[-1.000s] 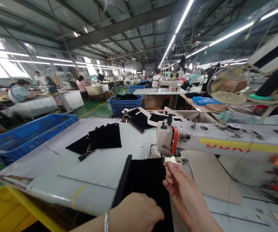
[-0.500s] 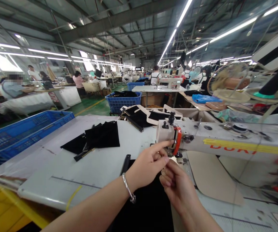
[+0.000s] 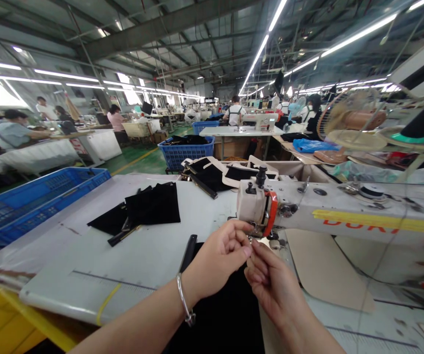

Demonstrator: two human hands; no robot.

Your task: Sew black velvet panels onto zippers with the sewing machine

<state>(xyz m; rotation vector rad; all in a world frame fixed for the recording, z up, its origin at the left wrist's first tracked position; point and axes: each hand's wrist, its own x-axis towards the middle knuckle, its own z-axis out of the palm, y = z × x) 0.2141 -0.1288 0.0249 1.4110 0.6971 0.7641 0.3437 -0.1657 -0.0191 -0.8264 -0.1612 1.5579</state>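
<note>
Both my hands meet just below the head of the white sewing machine, at its needle. My left hand, a silver bangle on its wrist, has its fingers pinched together. My right hand is pinched too, fingertips touching those of the left. What they pinch is too small to make out. Under both hands lies a piece of black fabric on the white table.
A stack of black fabric pieces lies farther left on the table, and more black and cream pieces behind the machine. A blue crate stands at the left. Other workers sit at tables in the background.
My left hand has lifted from the black fabric up to the needle area and pinched against my right hand's fingertips. My right hand stayed near the needle.
</note>
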